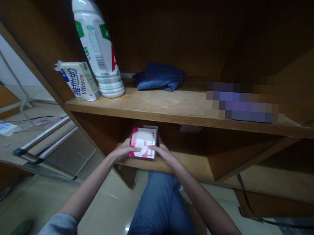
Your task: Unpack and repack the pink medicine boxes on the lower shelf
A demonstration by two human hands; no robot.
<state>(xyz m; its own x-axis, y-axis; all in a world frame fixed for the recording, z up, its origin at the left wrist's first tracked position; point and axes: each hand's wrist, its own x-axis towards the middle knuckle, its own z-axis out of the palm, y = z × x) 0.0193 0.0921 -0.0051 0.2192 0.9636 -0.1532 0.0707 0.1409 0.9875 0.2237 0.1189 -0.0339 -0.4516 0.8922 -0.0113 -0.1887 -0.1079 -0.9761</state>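
Note:
A small pink and white box [143,139] is held between my two hands in the lower compartment of a wooden shelf. My left hand [123,150] grips its left side, the thumb lying across the front. From the right, my right hand [162,149] clasps the other side, thumb also on the front face. The fingers behind the box are mostly hidden. Beneath it lies the lower shelf board [186,163]; whether the box touches that board I cannot tell.
On the upper board [163,105] stand a Vitasoy carton [79,81] and a tall white bottle [97,46], with a folded blue cloth [161,77] beside them. A blurred-out item [243,103] lies at right. A metal rack [46,146] stands left; a black cable [250,204] hangs lower right.

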